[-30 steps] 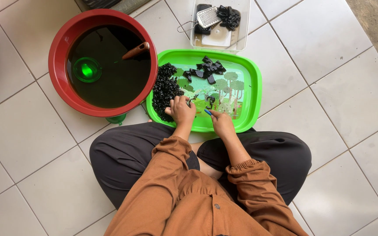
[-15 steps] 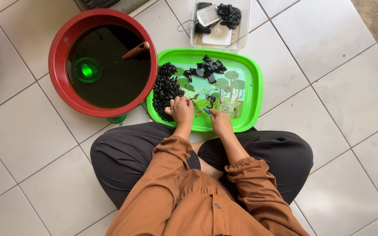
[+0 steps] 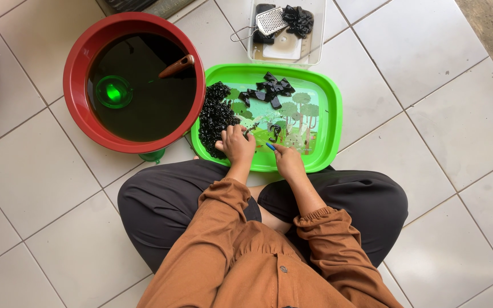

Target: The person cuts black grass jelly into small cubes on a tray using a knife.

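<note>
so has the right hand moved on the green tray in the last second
No. The right hand sits at the same near-rim spot of the green tray, beside the left hand.

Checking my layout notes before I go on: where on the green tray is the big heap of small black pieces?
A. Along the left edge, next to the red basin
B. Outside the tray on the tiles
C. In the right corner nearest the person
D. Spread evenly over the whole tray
A: the heap of small black pieces lies along the left side of the green tray, beside the red basin, just beyond the left hand.
</note>
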